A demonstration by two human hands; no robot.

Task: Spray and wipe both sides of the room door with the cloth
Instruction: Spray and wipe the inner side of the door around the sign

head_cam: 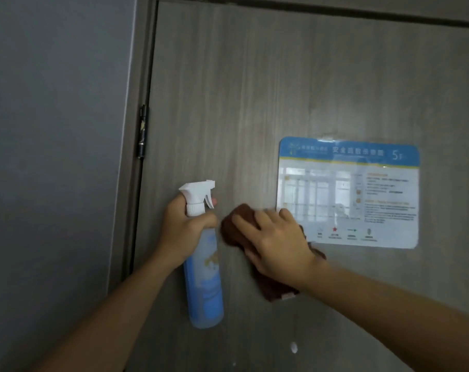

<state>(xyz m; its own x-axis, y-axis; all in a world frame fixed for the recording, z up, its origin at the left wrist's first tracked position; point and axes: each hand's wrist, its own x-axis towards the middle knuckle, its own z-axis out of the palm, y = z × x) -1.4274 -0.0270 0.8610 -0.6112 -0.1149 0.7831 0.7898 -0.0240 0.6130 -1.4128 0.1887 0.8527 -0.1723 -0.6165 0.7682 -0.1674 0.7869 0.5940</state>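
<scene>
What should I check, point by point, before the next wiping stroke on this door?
1. Brown cloth flat against the grey wood-grain door: ok, the right hand presses it with spread fingers.
2. Blue spray bottle with white trigger head held firmly: ok, the left hand grips its neck.
3. Nozzle aimed away from the cloth hand: cannot tell.
4. Laminated blue-and-white safety sign out of the stroke's path: not ok, the cloth lies at its lower left corner.
5. White droplet lower on the door wiped: not ok.
6. Door's other side cleaned: cannot tell.
</scene>
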